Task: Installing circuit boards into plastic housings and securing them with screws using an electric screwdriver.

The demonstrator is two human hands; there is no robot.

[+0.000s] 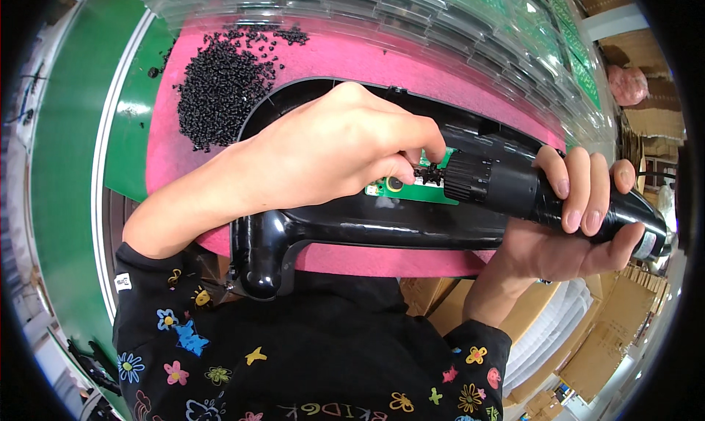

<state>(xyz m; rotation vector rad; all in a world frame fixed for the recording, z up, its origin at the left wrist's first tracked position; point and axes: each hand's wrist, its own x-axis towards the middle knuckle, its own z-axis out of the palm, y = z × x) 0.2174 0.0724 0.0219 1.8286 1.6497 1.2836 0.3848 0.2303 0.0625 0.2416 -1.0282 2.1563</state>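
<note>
A long black plastic housing lies lengthwise in front of me, its hollow side up. Inside it sits a green circuit board, partly covered by my hand and the tool. My right hand is wrapped round a black electric screwdriver, which lies nearly level and points left over the board. My left hand reaches across the housing with thumb and forefinger pinched at the tool's front end. Several small black screws show at those fingertips; the screwdriver's tip is hidden among them.
A heap of small black screws lies on the pink mat at the far left. Stacked clear plastic trays line the back, with green circuit boards at the far right. Cardboard boxes stand at the right below table height.
</note>
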